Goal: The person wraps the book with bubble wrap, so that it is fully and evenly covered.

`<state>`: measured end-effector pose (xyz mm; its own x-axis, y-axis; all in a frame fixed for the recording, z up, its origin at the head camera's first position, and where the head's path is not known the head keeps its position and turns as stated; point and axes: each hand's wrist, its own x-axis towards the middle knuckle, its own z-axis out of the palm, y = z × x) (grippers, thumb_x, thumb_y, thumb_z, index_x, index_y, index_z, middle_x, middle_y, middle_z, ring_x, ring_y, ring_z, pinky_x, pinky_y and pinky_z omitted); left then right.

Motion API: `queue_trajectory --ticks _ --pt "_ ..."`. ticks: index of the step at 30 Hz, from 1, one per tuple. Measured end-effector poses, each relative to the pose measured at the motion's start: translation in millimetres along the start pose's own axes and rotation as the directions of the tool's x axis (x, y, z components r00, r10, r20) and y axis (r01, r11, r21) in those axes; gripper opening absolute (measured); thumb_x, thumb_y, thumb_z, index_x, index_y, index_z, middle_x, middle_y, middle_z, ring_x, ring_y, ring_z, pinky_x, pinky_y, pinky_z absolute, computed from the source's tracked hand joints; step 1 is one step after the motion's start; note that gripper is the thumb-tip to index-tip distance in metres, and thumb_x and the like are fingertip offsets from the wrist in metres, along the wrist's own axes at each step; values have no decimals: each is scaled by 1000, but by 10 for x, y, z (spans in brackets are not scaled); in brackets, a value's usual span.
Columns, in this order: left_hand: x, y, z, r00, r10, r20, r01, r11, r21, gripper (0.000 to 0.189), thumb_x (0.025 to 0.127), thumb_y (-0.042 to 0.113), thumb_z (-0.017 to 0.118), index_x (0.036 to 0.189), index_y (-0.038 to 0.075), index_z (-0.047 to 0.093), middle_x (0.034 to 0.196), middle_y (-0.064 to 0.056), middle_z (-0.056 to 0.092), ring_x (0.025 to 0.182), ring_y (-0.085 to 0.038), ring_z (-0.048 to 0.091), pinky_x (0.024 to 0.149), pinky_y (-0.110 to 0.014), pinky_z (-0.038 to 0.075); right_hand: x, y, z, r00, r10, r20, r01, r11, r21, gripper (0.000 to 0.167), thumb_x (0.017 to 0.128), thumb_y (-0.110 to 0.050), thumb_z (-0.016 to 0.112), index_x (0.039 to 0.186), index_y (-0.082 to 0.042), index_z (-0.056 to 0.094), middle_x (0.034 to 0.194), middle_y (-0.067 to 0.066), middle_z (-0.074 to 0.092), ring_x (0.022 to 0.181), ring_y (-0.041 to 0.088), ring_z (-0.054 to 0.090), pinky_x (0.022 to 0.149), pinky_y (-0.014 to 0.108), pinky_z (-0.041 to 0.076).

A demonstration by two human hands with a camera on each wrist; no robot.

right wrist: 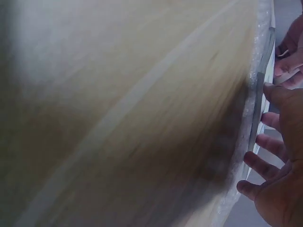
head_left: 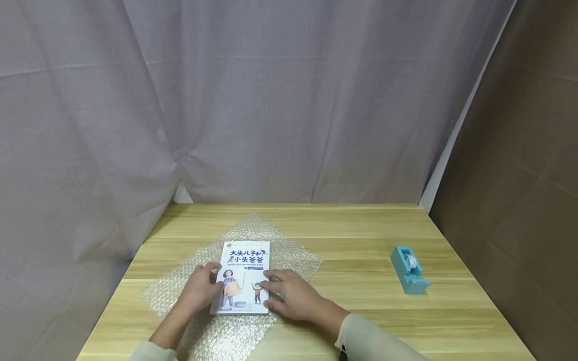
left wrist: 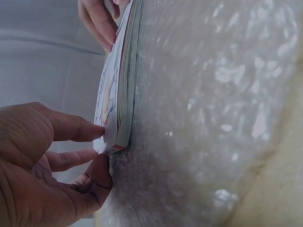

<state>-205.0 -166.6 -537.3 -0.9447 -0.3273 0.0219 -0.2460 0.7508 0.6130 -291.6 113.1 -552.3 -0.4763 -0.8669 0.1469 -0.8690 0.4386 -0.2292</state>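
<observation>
A paperback book (head_left: 244,293) with a white illustrated cover lies face up on a sheet of bubble wrap (head_left: 253,228). At its left edge my left hand (head_left: 198,287) holds it, thumb on the cover and other fingers bent against the side. In the left wrist view, that hand (left wrist: 57,165) is at a corner of the book (left wrist: 124,113), whose page edges show. My right hand (head_left: 295,296) rests along the right edge, fingertips on the cover. Seen from the right wrist, this hand's fingers (right wrist: 262,165) are spread and fairly straight along the book's side.
A blue tape dispenser (head_left: 408,271) with a roll of clear tape stands on the right part of the wooden table (head_left: 352,301). Grey curtain (head_left: 289,100) hangs behind the table and on the left. A brown panel (head_left: 515,200) borders the right side.
</observation>
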Motion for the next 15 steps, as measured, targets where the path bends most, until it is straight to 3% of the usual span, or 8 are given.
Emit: queue_trajectory --ticks 6,9,15 --pt "69 -13 -45 999 30 11 -30 1000 4 50 87 9 80 132 -8 70 109 -21 68 96 -32 69 90 -56 63 -15 9 5 1000 -16 13 16 1000 -11 54 111 -48 64 157 -20 64 166 7 58 151 30 58 128 53 47" --pt "173 -121 -8 996 87 -29 -86 996 18 43 86 13 83 124 -5 75 105 -16 68 92 -27 68 87 -52 63 -5 9 -6 1000 -16 18 17 1000 -21 54 111 -48 64 157 -21 63 166 6 58 151 29 58 128 52 47" --pt "231 -14 -90 997 73 2 -73 997 19 40 93 17 82 125 -6 75 114 -20 67 99 -29 71 93 -54 62 -1 5 2 999 -15 36 16 999 -29 54 111 -49 63 158 -23 63 167 5 57 152 28 57 129 51 46"
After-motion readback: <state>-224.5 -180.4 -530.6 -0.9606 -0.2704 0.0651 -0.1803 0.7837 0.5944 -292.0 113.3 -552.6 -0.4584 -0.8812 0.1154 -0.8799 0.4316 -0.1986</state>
